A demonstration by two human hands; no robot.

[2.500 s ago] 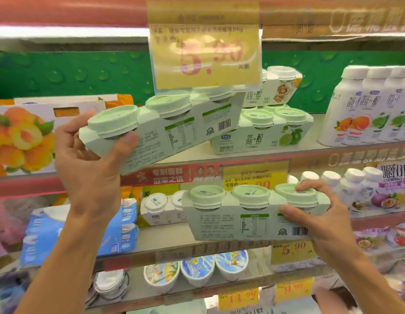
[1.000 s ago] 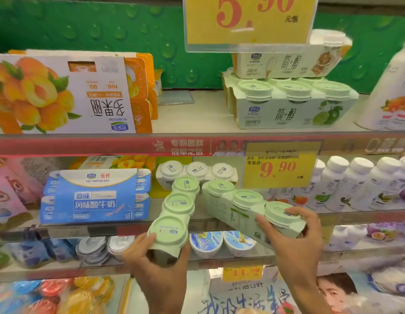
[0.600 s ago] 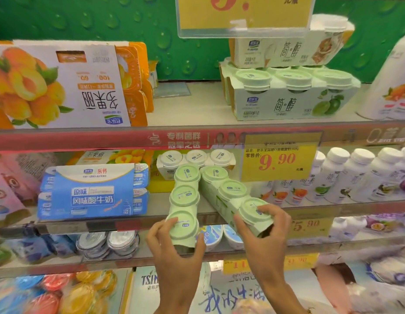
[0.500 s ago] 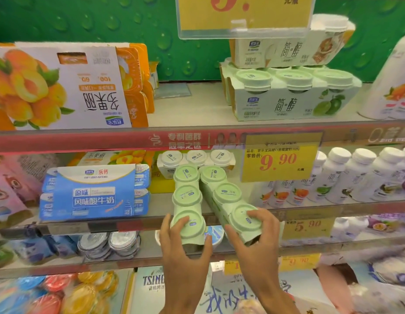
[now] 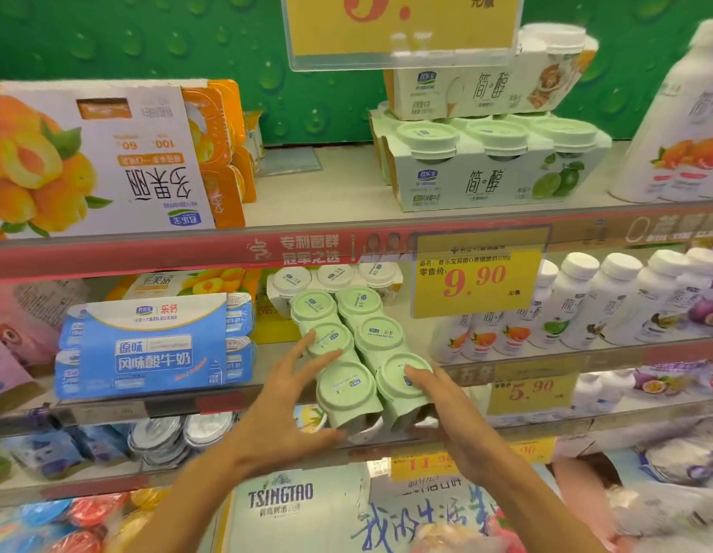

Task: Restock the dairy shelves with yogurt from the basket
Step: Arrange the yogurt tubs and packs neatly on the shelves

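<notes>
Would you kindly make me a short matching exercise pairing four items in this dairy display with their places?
Things:
1. two green-lidded yogurt packs
2. blue yogurt pack
3. lime yogurt pack
4. 9.90 price tag

Places:
A. top shelf, beneath another pack
B. hanging from the top shelf's front edge
C. middle shelf, under both hands
D. middle shelf, left

Pairs: 1-C, 2-D, 3-A, 4-B

Bare shelf lay right of the green yogurt packs [image 5: 359,353]; blue yogurt pack [image 5: 147,349] crowded their left, white cups [image 5: 331,277] stood behind.
</notes>
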